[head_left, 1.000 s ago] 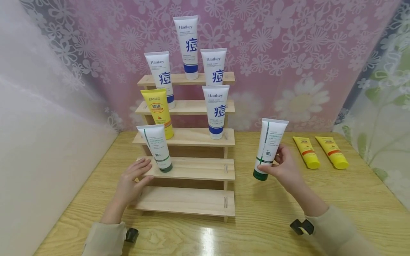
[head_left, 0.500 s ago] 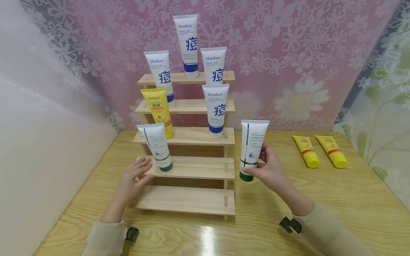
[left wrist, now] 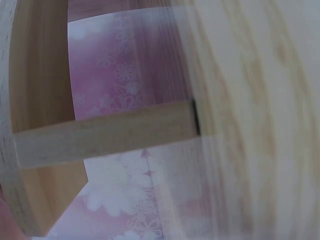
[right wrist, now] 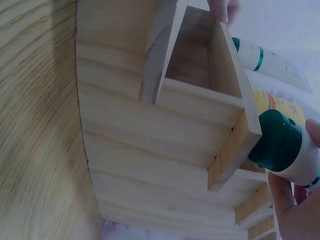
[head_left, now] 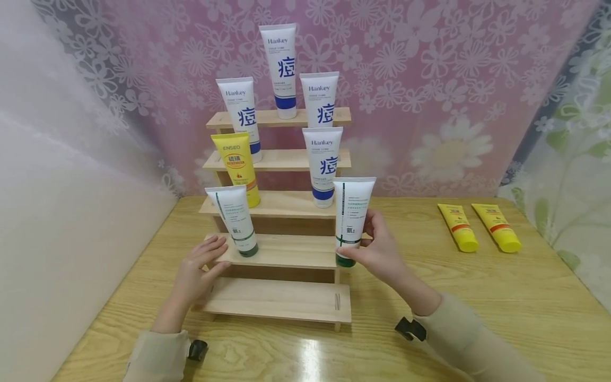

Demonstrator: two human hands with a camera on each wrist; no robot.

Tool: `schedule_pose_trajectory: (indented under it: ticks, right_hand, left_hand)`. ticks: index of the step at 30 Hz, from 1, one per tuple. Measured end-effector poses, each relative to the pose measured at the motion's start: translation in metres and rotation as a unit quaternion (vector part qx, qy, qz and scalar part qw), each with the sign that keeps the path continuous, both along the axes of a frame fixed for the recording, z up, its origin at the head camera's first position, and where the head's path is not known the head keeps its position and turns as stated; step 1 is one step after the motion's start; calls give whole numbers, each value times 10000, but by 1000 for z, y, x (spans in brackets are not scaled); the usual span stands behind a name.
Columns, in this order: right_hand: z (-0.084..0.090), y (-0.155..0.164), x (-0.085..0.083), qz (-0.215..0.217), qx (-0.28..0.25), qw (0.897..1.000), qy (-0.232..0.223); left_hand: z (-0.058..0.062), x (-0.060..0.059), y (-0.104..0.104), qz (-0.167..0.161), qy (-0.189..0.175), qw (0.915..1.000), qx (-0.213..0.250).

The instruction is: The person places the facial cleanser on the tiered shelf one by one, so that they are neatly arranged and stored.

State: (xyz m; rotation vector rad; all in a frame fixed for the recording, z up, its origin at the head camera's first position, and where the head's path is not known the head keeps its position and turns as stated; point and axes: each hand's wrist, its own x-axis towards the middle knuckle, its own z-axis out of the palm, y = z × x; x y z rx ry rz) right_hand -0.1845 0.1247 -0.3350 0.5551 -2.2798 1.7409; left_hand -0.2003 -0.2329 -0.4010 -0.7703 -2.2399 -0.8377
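As I look down from my head camera, these are the parts, largest first.

Table: a pale wooden table (head_left: 477,297) in front of a pink flowered curtain (head_left: 429,63).

Rack: a stepped wooden rack (head_left: 281,249) with five tiers, standing on the table. Four white and blue tubes (head_left: 322,164) and one yellow tube (head_left: 237,167) stand cap-down on its upper tiers.

Right hand: my right hand (head_left: 379,252) pinches the green-capped tube (head_left: 352,220) low on its body, thumb in front and fingers curled behind.

Tube in hand: white, flat crimped end up, dark green cap down, a thin green line down the label and a green band near the cap. I hold it upright at the right end of the second tier from the bottom; the right wrist view shows the cap (right wrist: 277,142) just off the shelf's end corner, not yet resting on the board.

Left hand: my left hand (head_left: 200,265) lies spread and relaxed on the left end of that tier, holding nothing, just beside a matching standing tube (head_left: 235,218).

Spare tubes: two more yellow tubes (head_left: 479,227) lie flat, well apart to my right.

Risk: I judge the cap could catch the shelf edge or land half off it, and the tall tube would topple. A knock could also tip the blue tube directly behind.
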Motion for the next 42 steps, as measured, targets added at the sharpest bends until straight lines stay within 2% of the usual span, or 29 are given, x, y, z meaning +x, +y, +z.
schedule_pose_trajectory:
  ticks: [9, 14, 26, 35, 42]
  right_hand:
    - [-6, -22, -8, 57, -135, 9998, 169]
    - [-9, -33, -11, -116, 117, 9989, 431]
    - [-13, -50, -13, -319, 347, 9930, 1087]
    - [-15, -55, -15, -378, 390, 9910, 1224]
    - [-11, -55, -12, -200, 358, 9922, 1175]
  left_hand:
    - [1, -1, 2, -203, 376, 9991, 53]
    - [-1, -1, 1, -189, 346, 9992, 41]
    - [0, -1, 0, -131, 260, 9996, 39]
    - [0, 0, 1, -135, 263, 9996, 42]
    - [1, 0, 0, -109, 213, 9997, 20]
